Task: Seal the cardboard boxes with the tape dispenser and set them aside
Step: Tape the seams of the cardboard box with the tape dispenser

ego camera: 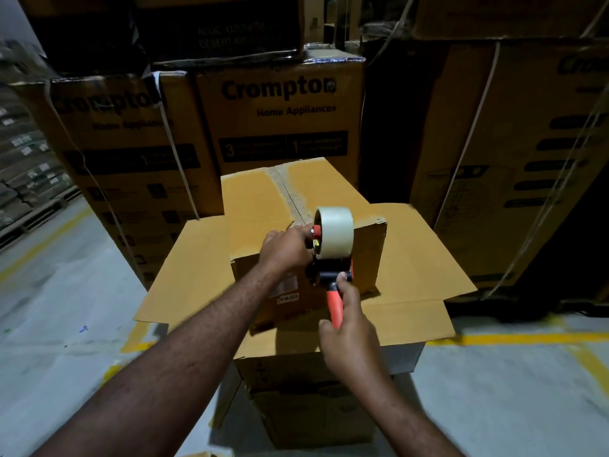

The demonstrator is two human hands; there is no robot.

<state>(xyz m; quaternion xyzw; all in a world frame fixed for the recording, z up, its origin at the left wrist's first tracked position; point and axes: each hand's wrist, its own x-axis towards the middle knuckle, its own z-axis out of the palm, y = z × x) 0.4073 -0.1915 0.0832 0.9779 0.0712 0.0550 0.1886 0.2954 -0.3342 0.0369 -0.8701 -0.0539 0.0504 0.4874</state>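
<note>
rt hand (349, 328) wrapped round orange handle of the black-and-orange tape dispenser w/ clear roll (336, 232), held at near top edge of the small brown cardboard box (263, 199). that box sits on a bigger open-flapped cardboard box (421, 258). left hand (286, 249) at the roll's red hub; can't tell if it pinches tape. small box prob light, stiff, may slide, so steady it by the sides.

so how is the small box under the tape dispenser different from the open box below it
The small box has its flaps shut, with a tape strip along the top seam; the open box has its flaps spread wide. The small box is narrower and stands over the open box's mouth. The small box bears a white label on its near side; none shows on the open box. Both are plain brown cardboard.
</note>
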